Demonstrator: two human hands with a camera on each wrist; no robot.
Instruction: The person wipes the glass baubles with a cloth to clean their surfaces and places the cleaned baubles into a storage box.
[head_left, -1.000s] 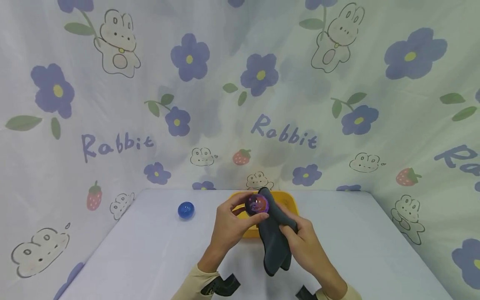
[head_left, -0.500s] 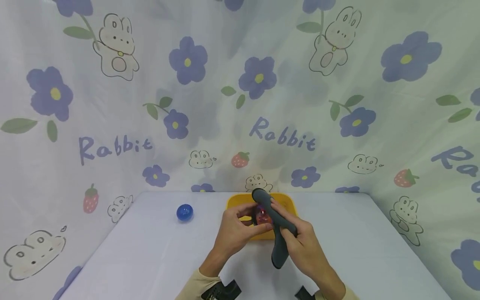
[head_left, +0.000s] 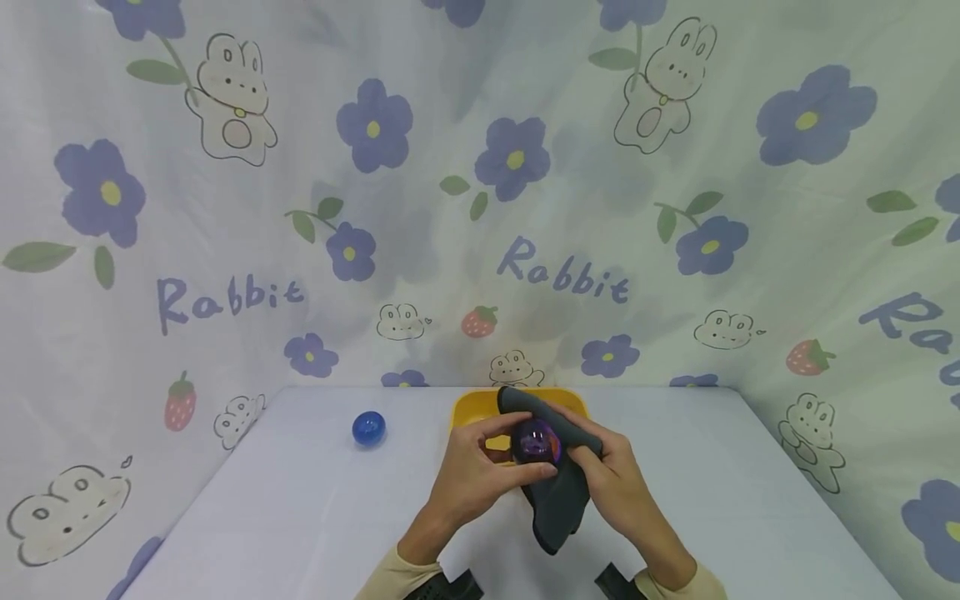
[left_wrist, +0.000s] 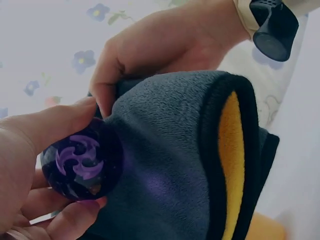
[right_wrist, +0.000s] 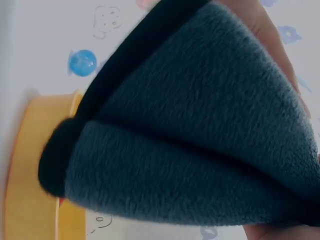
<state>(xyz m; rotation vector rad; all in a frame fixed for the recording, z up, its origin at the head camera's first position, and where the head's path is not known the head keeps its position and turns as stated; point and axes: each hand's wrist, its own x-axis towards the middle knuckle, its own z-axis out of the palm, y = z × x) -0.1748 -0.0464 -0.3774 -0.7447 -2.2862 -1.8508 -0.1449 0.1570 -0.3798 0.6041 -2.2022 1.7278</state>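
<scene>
Between thumb and fingers my left hand point(head_left: 472, 471) pinches a dark, glossy, see-through ball point(head_left: 536, 442). A purple swirl emblem shows inside the ball point(left_wrist: 82, 157) in the left wrist view. My right hand point(head_left: 611, 471) grips a folded grey plush cloth point(head_left: 561, 500) with black edging, its yellow underside visible in the left wrist view. The cloth point(left_wrist: 160, 150) lies against the ball's side. In the right wrist view the cloth point(right_wrist: 200, 115) hides the ball and most of both hands.
Behind the hands, a yellow bin point(head_left: 468, 406) stands on the white table point(head_left: 300, 508); its contents are mostly hidden. A blue see-through ball point(head_left: 368, 429) rests to its left. A rabbit-and-flower curtain point(head_left: 442, 208) closes off the back and sides.
Both hands have come slightly lower and nearer with the ball and cloth. The ball has turned in my left hand, and the cloth has shifted from over its face to behind and beside it.
</scene>
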